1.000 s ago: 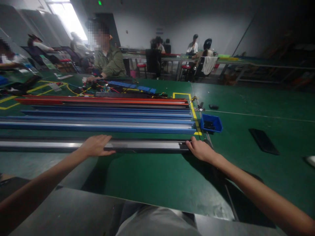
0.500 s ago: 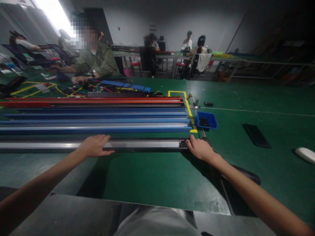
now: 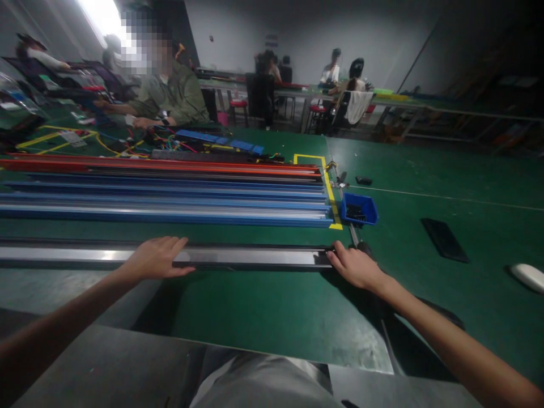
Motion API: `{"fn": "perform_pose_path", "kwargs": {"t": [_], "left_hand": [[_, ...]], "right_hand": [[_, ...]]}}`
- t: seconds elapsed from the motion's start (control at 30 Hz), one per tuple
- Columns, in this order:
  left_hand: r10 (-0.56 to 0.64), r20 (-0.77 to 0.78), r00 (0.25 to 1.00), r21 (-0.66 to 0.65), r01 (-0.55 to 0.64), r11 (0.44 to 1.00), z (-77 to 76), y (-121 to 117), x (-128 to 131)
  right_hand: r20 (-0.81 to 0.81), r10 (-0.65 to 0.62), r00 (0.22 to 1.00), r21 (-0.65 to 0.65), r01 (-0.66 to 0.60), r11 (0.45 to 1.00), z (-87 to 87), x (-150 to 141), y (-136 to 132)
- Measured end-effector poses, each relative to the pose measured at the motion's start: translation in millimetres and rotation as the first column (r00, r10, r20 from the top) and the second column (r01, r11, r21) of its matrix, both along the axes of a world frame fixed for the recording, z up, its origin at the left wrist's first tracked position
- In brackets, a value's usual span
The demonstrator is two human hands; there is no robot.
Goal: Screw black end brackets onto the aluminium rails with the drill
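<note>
Left hand (image 3: pixel 155 258) lies flat, fingers spread, on the long grey metal rail (image 3: pixel 246 256); right hand (image 3: pixel 355 266) grips its right end. Rail lies across the green tabletop (image 3: pixel 263 311), just before the blue rails (image 3: pixel 170 207); blue bin (image 3: pixel 360 209) near.

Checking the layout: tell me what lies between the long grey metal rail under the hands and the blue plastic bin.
In the head view, only bare green table and yellow tape.

Glossy metal rail (image 3: pixel 255 256), matt green table mat (image 3: pixel 263 311)
</note>
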State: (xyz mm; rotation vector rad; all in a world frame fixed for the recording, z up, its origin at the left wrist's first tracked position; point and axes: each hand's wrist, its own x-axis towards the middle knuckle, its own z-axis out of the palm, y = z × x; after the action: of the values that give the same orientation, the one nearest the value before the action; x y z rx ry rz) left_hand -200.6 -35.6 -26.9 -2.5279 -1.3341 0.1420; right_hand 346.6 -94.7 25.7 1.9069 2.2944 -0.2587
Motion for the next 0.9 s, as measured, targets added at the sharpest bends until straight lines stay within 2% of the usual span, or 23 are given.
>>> {"fn": "perform_pose_path", "kwargs": {"t": [0.3,0.5,0.57,0.63,0.73,0.8,0.9], "left_hand": [[0.083,-0.005,0.996,-0.119,-0.084,0.989,5.1,-7.6,-0.6],[0.098,0.029,0.995,-0.231,-0.089,0.969,22.7,-2.6,-0.5],[0.097,0.054,0.994,-0.197,-0.085,0.977,31.1,7.0,-4.7],[0.083,0.076,0.994,-0.086,-0.076,0.993,39.3,21.5,-11.3],[0.137,0.059,0.989,0.060,-0.141,0.988,48.1,48.9,-24.3],[0.180,0.056,0.982,0.034,-0.182,0.983,50.1,67.6,-32.8],[0.245,0.044,0.968,-0.088,-0.241,0.967,47.3,90.1,-41.6]], "right_hand": [[-0.163,0.056,0.985,-0.076,-0.069,0.995,3.2,12.2,-4.1],[-0.321,0.027,0.947,-0.098,-0.061,0.993,5.8,18.9,2.4],[-0.345,0.018,0.939,-0.056,-0.039,0.998,5.6,24.0,7.8],[-0.342,0.019,0.939,0.015,-0.015,1.000,6.7,30.6,17.3],[-0.224,0.079,0.971,0.226,-0.027,0.974,11.8,37.5,39.3],[-0.067,0.162,0.985,0.335,-0.131,0.933,15.3,35.1,57.0],[-0.054,0.191,0.980,0.335,-0.162,0.928,13.4,19.2,81.3]]}}
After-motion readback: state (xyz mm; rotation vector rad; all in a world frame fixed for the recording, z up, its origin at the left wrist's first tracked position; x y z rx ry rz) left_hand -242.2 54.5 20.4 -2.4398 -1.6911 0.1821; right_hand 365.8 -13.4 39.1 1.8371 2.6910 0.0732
